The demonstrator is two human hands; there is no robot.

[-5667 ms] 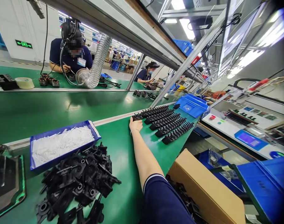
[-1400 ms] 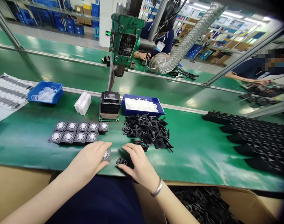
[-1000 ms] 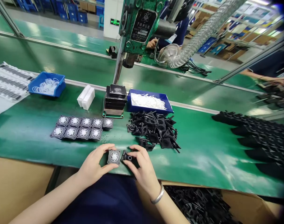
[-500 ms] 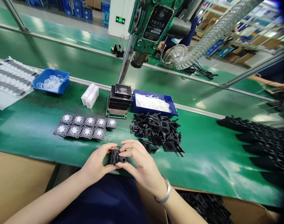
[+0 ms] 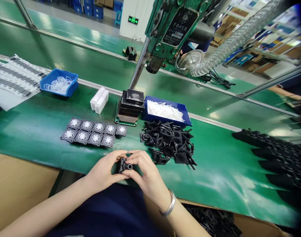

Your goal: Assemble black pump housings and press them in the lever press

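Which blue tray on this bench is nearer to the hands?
The dark blue tray, behind the loose black pile; the lighter blue tray is farther left.

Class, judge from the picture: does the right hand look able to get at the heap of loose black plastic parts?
Probably yes: the heap of black parts lies beyond the right hand with nothing visible between, though that hand grips a black flanged part.

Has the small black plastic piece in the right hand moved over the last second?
Yes, leftward: the small black plastic piece lined up with the black stepped metal block's right edge; now with its middle.
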